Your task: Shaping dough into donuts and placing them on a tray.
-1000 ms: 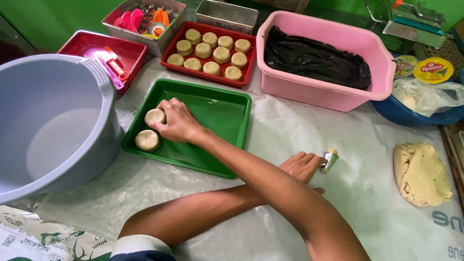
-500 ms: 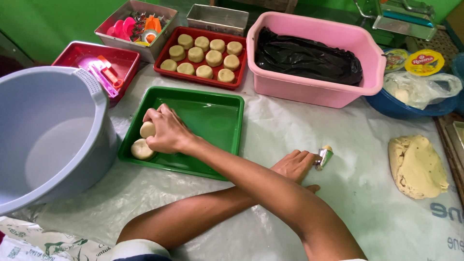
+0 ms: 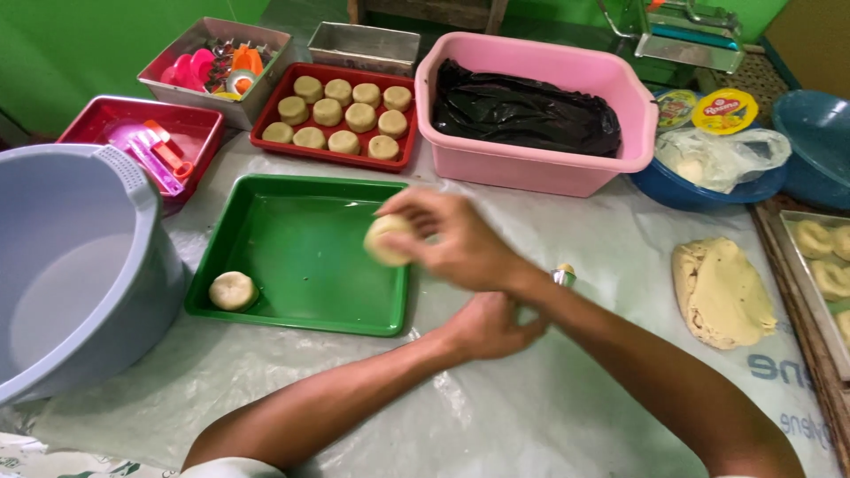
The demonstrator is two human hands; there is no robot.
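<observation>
Dough puck [image 3: 386, 240], round and pale, sits in the fingers of the right hand [image 3: 452, 241], which is closed around it above the right rim of the green tray [image 3: 301, 257]. The puck shows on the hand's left side, with the thumb over its top and the fingers curled behind it. That arm crosses over the left hand [image 3: 485, 326], which rests on the plastic-covered table [image 3: 531, 407] just off the tray's lower right corner; whether its fingers are open or closed cannot be told, and a small metal-tipped tool [image 3: 563, 274] shows just beyond it. One second dough puck [image 3: 232, 290] lies in the tray's lower left corner, well apart from the held one; the rest of the tray floor is bare. Left of the tray stands a large grey basin [image 3: 80, 265], close to its edge. Behind it sits a red tray of pucks [image 3: 341, 119] and a pink tub [image 3: 540, 111]. To the right lies a slab of dough [image 3: 722, 292], with open table between it and the hands.
</observation>
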